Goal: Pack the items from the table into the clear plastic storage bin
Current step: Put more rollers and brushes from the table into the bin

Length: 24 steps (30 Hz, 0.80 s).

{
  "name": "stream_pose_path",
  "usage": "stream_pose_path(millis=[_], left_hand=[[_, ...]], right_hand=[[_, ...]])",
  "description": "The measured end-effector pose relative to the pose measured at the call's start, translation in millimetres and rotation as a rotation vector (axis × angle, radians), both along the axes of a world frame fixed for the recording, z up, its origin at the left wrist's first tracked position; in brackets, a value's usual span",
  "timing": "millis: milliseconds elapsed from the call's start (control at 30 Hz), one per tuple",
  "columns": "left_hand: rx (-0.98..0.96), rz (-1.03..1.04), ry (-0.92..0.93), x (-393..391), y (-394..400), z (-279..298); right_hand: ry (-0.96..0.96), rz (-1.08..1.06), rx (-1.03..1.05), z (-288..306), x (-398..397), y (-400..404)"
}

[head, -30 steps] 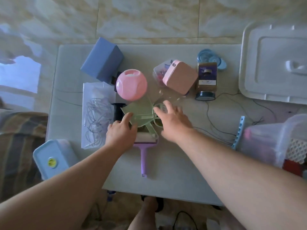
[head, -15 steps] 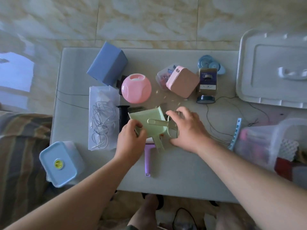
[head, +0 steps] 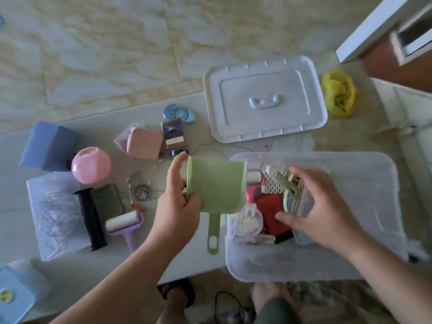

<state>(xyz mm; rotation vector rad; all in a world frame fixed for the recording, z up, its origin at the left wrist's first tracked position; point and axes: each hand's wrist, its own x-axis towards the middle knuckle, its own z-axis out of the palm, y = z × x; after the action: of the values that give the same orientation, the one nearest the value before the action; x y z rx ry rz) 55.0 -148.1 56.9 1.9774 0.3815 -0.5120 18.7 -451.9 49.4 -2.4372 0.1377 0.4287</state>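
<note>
My left hand (head: pixel 178 199) grips the left edge of a pale green dustpan (head: pixel 217 185), held above the table right beside the clear plastic storage bin (head: pixel 350 242); its handle points toward me. Over the bin's inside, my right hand (head: pixel 320 206) holds a small green brush (head: pixel 288 187) between thumb and fingers. The bin holds a red item (head: pixel 271 211), a white lattice piece (head: pixel 272 181) and a round clear container (head: pixel 250 219). Left on the table are a pink ball (head: pixel 91 164), a pink box (head: pixel 145 142), a blue box (head: pixel 49 146) and a purple lint roller (head: pixel 125 224).
The bin's white lid (head: pixel 266 97) lies behind the bin. Also on the table: a jar (head: pixel 174 134), a blue tape dispenser (head: pixel 178 112), a bag of wires (head: pixel 56 213), a black roll (head: pixel 91 218) and a dark green pad (head: pixel 108 199). A blue-lidded container (head: pixel 11 298) sits at bottom left.
Both hands lifted the dustpan and the brush off the middle of the table and carried them right to the bin. The lint roller underneath is now uncovered.
</note>
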Motion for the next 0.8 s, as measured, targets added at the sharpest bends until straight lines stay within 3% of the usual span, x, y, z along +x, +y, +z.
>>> stream_pose_path(millis=[67, 167, 267, 433, 600, 800], left_hand=[[0.040, -0.104, -0.006, 1.2, -41.7, 1.4], [0.109, -0.217, 0.048, -1.7, -99.6, -5.4], [0.140, -0.269, 0.150, -7.9, -141.1, -24.1], [0.289, -0.435, 0.217, -14.9, -176.7, -63.0], [0.368, -0.425, 0.278, -18.0, -184.7, -98.6], [0.279, -0.286, 0.328, -25.8, -204.4, -107.7]], right_hand=[[0.198, -0.030, -0.152, -26.5, -16.6, -47.0], [0.455, 0.182, -0.400, -68.5, -40.6, -79.5], [0.515, 0.314, -0.516, -100.6, -55.1, -73.1], [0.513, 0.336, -0.413, -132.8, -59.4, -38.8], [0.515, 0.326, -0.238, -133.5, -60.4, -56.9], [0.399, 0.010, 0.053, -95.4, -66.4, -108.8]])
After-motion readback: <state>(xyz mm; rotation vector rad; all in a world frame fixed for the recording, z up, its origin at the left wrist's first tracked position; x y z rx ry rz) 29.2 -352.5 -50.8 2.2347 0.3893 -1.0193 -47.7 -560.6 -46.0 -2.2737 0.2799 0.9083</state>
